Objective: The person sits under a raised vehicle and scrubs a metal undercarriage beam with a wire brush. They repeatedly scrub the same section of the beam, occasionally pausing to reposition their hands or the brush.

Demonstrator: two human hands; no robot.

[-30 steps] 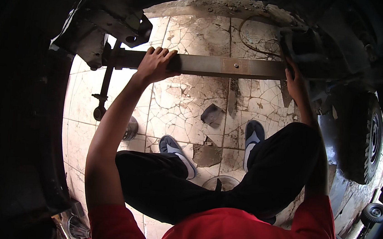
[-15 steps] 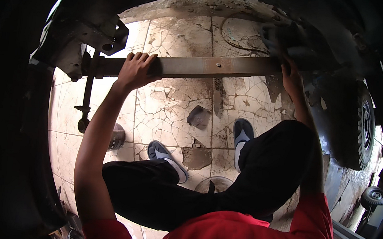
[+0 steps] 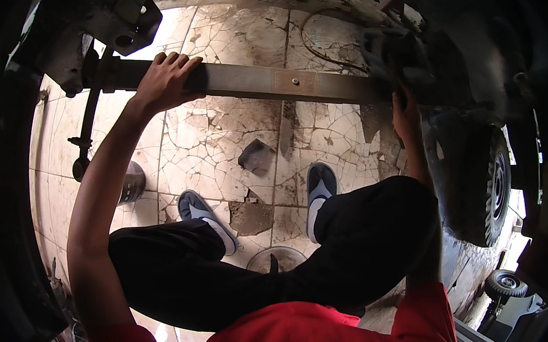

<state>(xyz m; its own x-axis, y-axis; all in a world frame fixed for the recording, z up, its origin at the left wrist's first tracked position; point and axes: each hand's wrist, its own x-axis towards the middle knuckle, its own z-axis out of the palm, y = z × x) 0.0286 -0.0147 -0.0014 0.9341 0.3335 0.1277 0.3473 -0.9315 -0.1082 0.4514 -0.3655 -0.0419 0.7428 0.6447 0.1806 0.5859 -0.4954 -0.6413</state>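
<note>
A long grey metal bar (image 3: 243, 81) with a brownish patch and a small round bolt head at its middle runs across in front of me. My left hand (image 3: 168, 82) is closed over the bar's left part, fingers over the top and thumb below. Near its right end my right hand (image 3: 406, 114) is closed against the bar, its fingers partly lost in shadow. Left of my left hand, the bar meets a dark bracket (image 3: 123, 42) with round holes. A thin rod (image 3: 89, 122) hangs down there, ending in a rounded joint.
Cracked pale tiles (image 3: 225, 134) cover the floor, with a dark flat fragment (image 3: 257, 157) lying between bar and feet. A dark can (image 3: 133, 183) stands beside my left forearm. Treaded tyre (image 3: 498, 187) at right; small wheel (image 3: 506, 283) lower right. A thin hose (image 3: 308, 40) curves beyond the bar.
The whole view has shifted, so the scene sits further left and the bar looks more level. Both hands keep their places on the bar.
</note>
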